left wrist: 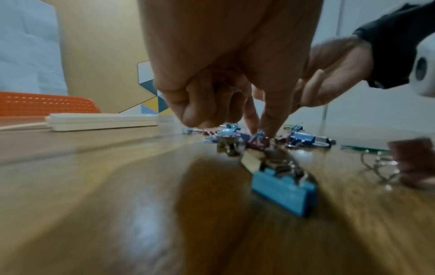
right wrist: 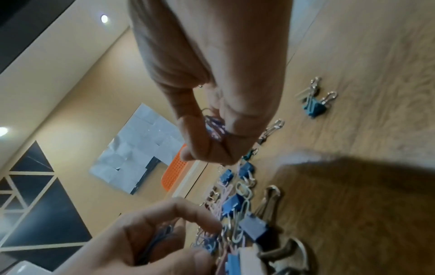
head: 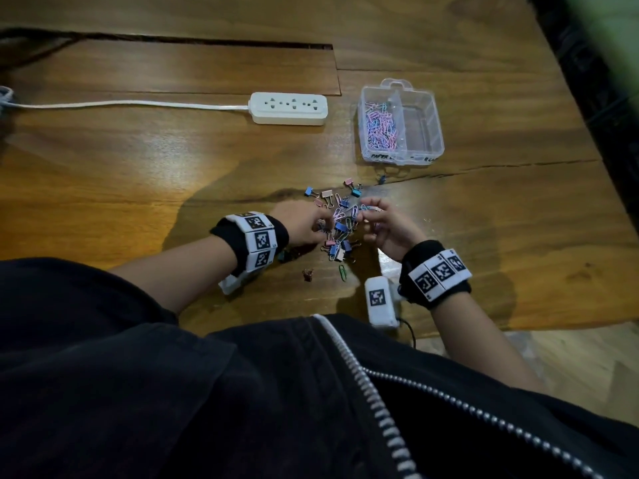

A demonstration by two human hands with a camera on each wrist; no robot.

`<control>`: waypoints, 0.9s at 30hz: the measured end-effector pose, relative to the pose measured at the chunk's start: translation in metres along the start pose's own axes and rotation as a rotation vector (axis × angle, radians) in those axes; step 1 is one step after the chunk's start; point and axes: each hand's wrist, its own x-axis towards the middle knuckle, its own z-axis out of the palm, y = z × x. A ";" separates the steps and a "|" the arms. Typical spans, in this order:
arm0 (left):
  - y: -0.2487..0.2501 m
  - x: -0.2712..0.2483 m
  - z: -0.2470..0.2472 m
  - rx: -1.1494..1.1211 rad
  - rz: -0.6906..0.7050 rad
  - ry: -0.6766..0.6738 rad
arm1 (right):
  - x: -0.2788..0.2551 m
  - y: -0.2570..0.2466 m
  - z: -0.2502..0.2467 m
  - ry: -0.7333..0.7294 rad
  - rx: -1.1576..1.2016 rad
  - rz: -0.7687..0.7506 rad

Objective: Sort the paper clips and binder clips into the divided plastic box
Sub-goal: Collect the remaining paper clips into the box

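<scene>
A mixed pile of pastel paper clips and binder clips (head: 340, 224) lies on the wooden table between my hands. My left hand (head: 320, 224) reaches into the pile with its fingertips (left wrist: 261, 130) pinched together, and a bunch of paper clips (right wrist: 162, 238) sits in its curled fingers. My right hand (head: 366, 216) hovers just right of the pile and grips a small bunch of paper clips (right wrist: 215, 128). The clear divided box (head: 437, 126) stands beyond, to the right. Its left compartment holds many paper clips (head: 380, 127); its right compartment (head: 420, 129) looks bare.
A white power strip (head: 288, 108) with its cord lies at the back left. A green paper clip (head: 343, 272) and a brown binder clip (head: 307, 274) lie near me, a blue binder clip (left wrist: 282, 188) by my left wrist. The table edge runs diagonally at the right.
</scene>
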 end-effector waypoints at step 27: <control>-0.025 0.004 -0.027 -1.634 -0.507 -0.110 | 0.010 0.015 0.017 -0.077 -1.457 -0.169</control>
